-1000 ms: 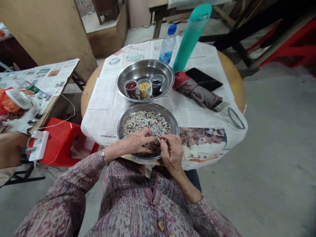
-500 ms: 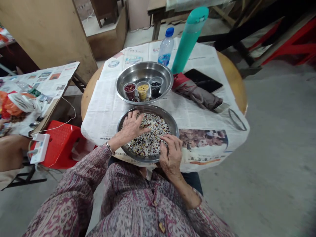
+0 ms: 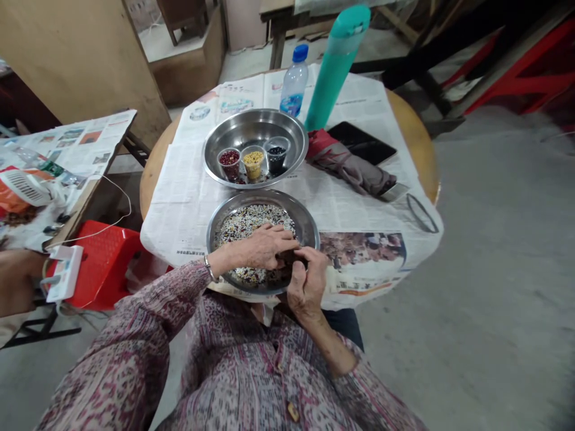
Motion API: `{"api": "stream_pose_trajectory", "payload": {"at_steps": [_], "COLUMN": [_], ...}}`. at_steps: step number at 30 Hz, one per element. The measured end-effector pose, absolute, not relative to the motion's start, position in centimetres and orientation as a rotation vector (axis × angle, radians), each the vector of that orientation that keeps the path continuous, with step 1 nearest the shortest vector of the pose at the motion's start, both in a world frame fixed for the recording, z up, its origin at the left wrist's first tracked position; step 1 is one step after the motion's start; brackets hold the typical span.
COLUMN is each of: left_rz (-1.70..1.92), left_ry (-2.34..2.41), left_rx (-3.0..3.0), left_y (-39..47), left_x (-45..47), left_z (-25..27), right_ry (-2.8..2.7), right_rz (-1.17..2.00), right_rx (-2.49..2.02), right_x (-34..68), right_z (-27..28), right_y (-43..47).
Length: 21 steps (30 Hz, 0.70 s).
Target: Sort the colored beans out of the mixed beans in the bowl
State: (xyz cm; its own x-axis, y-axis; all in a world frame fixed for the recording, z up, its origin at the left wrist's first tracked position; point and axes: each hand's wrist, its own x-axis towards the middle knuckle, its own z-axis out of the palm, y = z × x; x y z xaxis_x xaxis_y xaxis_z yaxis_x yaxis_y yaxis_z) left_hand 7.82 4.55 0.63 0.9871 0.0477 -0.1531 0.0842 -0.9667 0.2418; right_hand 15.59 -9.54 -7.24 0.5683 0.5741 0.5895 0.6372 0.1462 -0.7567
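A steel basin (image 3: 214, 230) holds mixed white, dark and yellow grains and beans (image 3: 256, 216). My left hand (image 3: 265, 246) reaches across the basin, fingers stretched toward the right and laid over the mix, with nothing seen in its grasp. At the basin's right side, my right hand (image 3: 309, 280) has bent fingers and a thumb apart from them, close to my left fingertips. Whether small grains lie under the fingers is hidden. A larger steel bowl (image 3: 211, 133) behind carries clear cups of red beans (image 3: 230, 161), yellow grains (image 3: 253, 161) and black beans (image 3: 276, 157).
Newspaper (image 3: 171, 209) covers the round table. A water bottle (image 3: 294, 84), a tall green bottle (image 3: 336, 69), a folded umbrella (image 3: 350, 164) and a dark tablet (image 3: 362, 143) stand or lie beyond. To the left are a red stool (image 3: 105, 257) and a power strip (image 3: 65, 274).
My left hand has swept from the basin's left side to the right across the grains, nearing my right hand. My right hand stays at the right rim. The whole view has shifted slightly.
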Motion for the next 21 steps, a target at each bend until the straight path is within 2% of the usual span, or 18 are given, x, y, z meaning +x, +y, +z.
{"api": "stream_pose_trajectory", "payload": {"at_steps": [4,12,21], "left_rz": [-0.173,0.128,-0.027], "left_ry": [0.202,0.945,0.6], "left_rx": [2.907,2.846,2.791], "left_y": [5.0,5.6,4.0], "left_x": [4.9,0.8,5.4], "left_z": [1.0,0.6,0.1], "right_ry": [-1.098,-1.107,-1.117], "right_rz": [-0.068,-0.072,-0.074], "right_rx": [-1.539,-1.545,-1.541], "right_x": [15.6,15.6,15.6], "right_z": [-7.2,-7.3,-7.4], "right_y": [-9.5,-9.5,-9.5]}}
